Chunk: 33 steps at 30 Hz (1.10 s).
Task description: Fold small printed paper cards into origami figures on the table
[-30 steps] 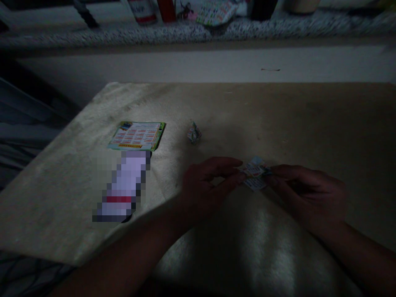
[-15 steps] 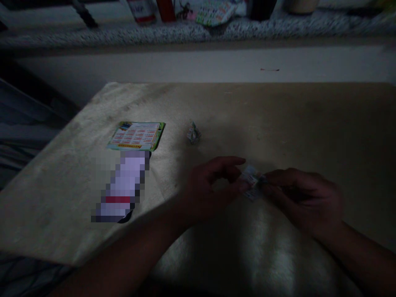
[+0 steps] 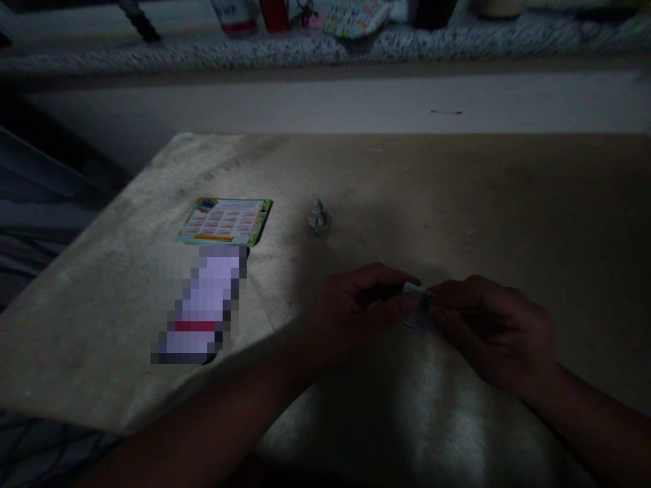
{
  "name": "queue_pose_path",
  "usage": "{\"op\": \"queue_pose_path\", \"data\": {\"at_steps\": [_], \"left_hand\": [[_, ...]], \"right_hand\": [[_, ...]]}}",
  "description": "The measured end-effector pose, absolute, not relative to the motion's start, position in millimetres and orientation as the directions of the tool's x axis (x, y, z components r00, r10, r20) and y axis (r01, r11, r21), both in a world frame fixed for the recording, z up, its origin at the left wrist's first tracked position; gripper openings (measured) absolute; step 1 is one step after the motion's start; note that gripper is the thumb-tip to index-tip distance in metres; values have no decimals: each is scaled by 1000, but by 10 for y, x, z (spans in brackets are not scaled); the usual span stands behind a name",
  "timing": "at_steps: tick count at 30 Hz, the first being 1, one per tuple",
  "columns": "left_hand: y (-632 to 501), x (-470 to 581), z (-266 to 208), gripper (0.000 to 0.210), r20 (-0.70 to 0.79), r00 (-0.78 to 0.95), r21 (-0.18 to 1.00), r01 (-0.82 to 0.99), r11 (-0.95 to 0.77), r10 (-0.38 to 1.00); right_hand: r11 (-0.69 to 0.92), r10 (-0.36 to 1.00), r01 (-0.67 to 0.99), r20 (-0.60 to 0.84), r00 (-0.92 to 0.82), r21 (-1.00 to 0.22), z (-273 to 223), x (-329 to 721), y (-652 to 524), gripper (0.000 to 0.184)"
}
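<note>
A small piece of folded printed paper (image 3: pixel 418 321) is held between my two hands, above the right half of the table (image 3: pixel 386 183). My left hand (image 3: pixel 356 305) pinches its left side between thumb and forefinger. The fingertips of my right hand (image 3: pixel 498 325) are closed on its right end. Dim light leaves the paper's folds hard to make out. Farther back and to the left, a similar folded paper piece (image 3: pixel 319 218) stands on the table, touched by neither hand.
Left of my hands lie a printed calendar card (image 3: pixel 226 220) and, just nearer, a phone-shaped object (image 3: pixel 208 298) blurred into blocks. Behind the table, a speckled stone ledge (image 3: pixel 285 54) carries a white container (image 3: pixel 237 15), a red object (image 3: pixel 274 13) and a colourful packet (image 3: pixel 356 17).
My left thumb and forefinger have closed onto the paper, and the left hand has shifted slightly right. Less of the paper shows now. My right hand stays nearly in place.
</note>
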<state>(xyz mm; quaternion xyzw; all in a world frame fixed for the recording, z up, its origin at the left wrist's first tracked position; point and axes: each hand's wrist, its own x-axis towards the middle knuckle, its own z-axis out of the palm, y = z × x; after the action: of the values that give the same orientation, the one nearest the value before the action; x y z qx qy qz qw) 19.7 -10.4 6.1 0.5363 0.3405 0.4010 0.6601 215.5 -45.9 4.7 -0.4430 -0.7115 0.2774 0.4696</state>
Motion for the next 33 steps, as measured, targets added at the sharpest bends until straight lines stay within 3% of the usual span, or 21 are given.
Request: {"op": "queue_pose_path", "data": {"at_steps": [5,9,18,24,33], "left_hand": [[-86,181,67,17,56,418,995,-97,-17,907],[-74,171,70,16,103,408,994,-72,-81,907],[-87,180,84,13,10,381,998,-68,17,925],[-59,177,59,15,-98,426,980,-114,161,899],[-60,197,65,13,-105,398,988,-61,140,911]], "right_hand": [[390,920,300,382,-87,-871,-4,2144,-498,22],[409,910,368,402,-98,-835,24,2131,-466,21],[368,930,426,313,-194,-827,133,2109,-413,7],[301,950,361,244,-196,-882,78,2130,-427,4],[290,956,379,245,-163,-879,128,2089,-406,9]]}}
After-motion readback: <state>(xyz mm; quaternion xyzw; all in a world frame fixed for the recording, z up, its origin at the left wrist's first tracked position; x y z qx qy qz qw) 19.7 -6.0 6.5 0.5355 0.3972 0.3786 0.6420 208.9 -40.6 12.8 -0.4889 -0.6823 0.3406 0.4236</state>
